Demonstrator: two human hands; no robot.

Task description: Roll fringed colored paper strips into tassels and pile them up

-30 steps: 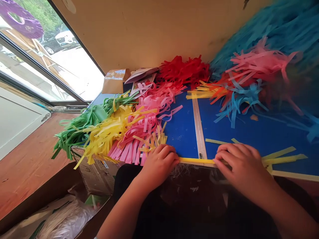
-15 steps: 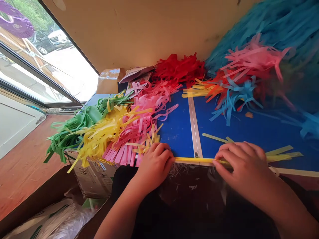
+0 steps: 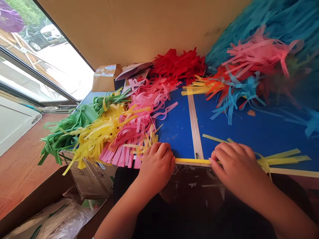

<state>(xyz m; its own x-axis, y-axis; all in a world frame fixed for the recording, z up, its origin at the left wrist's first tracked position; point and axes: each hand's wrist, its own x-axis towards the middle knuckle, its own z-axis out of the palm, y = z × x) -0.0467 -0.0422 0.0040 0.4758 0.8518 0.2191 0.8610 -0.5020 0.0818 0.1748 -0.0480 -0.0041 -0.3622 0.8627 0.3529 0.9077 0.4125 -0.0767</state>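
Observation:
Between my two hands, along the front edge of the blue table (image 3: pixel 174 132), a yellow tissue-paper tassel (image 3: pixel 191 161) is stretched into a narrow, rolled middle. My left hand (image 3: pixel 157 162) is closed on its left end, and yellow fringe strips stick out past the fingers. Its right part is pinched in my right hand (image 3: pixel 231 162), with loose yellow strips (image 3: pixel 286 157) spreading out beyond it. Pink fringed paper (image 3: pixel 139 132) lies just behind my left hand. A thin yellow strip (image 3: pixel 214 138) rests on the table behind my right hand.
Yellow (image 3: pixel 99 134) and green fringe (image 3: pixel 74 122) hang over the table's left end. Red fringe (image 3: pixel 179 64), a large blue heap (image 3: pixel 281 20) and mixed tassels (image 3: pixel 239 86) lie toward the wall. A cardboard box (image 3: pixel 84 174) stands below left, beside a window (image 3: pixel 50 49).
My right hand has shifted slightly left along the yellow tassel, and its middle looks narrower and rounder. The loose strips at right have spread. The view has shifted a little.

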